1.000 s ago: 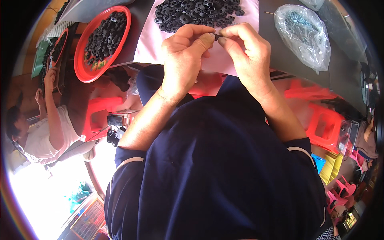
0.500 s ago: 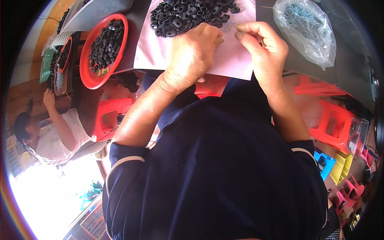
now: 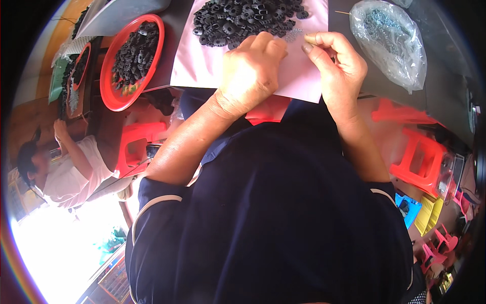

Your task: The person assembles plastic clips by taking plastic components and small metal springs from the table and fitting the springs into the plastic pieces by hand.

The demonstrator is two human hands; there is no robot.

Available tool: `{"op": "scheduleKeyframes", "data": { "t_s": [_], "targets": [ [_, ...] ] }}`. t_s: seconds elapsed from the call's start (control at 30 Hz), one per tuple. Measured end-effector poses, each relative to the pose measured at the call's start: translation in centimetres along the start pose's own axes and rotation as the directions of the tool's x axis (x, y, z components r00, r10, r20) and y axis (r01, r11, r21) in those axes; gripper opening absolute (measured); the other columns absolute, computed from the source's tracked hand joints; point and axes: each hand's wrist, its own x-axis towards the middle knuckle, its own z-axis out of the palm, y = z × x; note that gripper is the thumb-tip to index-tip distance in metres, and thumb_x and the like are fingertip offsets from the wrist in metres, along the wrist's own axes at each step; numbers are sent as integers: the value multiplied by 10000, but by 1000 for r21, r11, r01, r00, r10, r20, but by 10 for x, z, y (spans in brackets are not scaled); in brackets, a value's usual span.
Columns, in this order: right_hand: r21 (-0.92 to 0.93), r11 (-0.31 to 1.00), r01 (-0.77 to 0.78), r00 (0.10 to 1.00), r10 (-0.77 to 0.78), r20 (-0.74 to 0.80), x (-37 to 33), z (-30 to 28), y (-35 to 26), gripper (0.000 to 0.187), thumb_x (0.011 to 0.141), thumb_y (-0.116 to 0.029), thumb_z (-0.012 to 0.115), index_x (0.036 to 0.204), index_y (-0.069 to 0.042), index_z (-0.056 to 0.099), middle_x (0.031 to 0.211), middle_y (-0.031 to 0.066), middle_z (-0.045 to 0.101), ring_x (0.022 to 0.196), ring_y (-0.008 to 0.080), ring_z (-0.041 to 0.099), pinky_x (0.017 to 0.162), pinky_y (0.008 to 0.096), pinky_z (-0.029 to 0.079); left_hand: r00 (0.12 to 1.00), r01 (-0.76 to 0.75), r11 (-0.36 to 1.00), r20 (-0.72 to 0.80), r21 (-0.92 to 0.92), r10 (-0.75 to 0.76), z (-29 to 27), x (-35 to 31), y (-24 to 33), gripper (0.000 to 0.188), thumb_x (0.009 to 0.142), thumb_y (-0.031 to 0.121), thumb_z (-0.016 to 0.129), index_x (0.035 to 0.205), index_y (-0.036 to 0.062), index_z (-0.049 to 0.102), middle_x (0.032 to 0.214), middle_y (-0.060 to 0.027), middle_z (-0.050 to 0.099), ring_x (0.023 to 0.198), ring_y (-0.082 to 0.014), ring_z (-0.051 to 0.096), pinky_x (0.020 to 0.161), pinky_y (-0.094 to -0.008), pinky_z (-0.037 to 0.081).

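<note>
A heap of small black plastic parts, like cord locks [image 3: 243, 20], lies on a pink sheet [image 3: 195, 68] in front of me. My left hand [image 3: 253, 66] is at the near edge of the heap, its back toward me and its fingers curled under. Whatever it holds is hidden. To its right, my right hand [image 3: 340, 63] has thumb and forefinger brought close together. Anything between those fingertips is too small to make out. Just left of them sits a little pile of small metal springs [image 3: 293, 34] on the sheet.
At the right, an open clear plastic bag [image 3: 412, 61] holds many springs. A red round tray [image 3: 107, 83] with more black parts stands at the left. Beyond it, a person in a white shirt [image 3: 76, 172] sits. Red stools [image 3: 417, 162] are at the right.
My left hand has turned and shifted slightly right, its fingers now more tucked under. My right hand has stayed close to the springs, its thumb and forefinger still near each other.
</note>
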Motion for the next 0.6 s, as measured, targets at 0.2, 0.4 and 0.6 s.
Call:
{"op": "scheduleKeyframes", "data": {
  "t_s": [0.2,0.4,0.6],
  "targets": [
    [24,1000,-11,1000,10,11,-2,1,1,109,819,39,731,913,14,683,857,40,726,739,62,629,690,220,516,753,562,429,223,-707,-619,-30,-3,-5,167,928,97,632,1021,-6,726,799,-29,674,670,-67,600,621,-239,511],
    [31,998,-52,999,52,16,-3,0,1,115,835,25,733,942,8,697,885,28,719,790,59,622,741,214,503,661,592,312,226,-743,-716,-62,-10,-14,161,948,73,626,1037,-13,729,768,-69,680,606,-56,561,474,-185,394],
    [33,997,-71,998,70,4,-4,1,1,118,836,39,730,945,13,695,880,7,695,781,50,598,735,202,487,653,494,426,-1,-758,-758,-90,-26,-40,130,924,57,661,1002,-19,732,749,-51,680,592,-57,561,477,-179,391]
  ]
}}
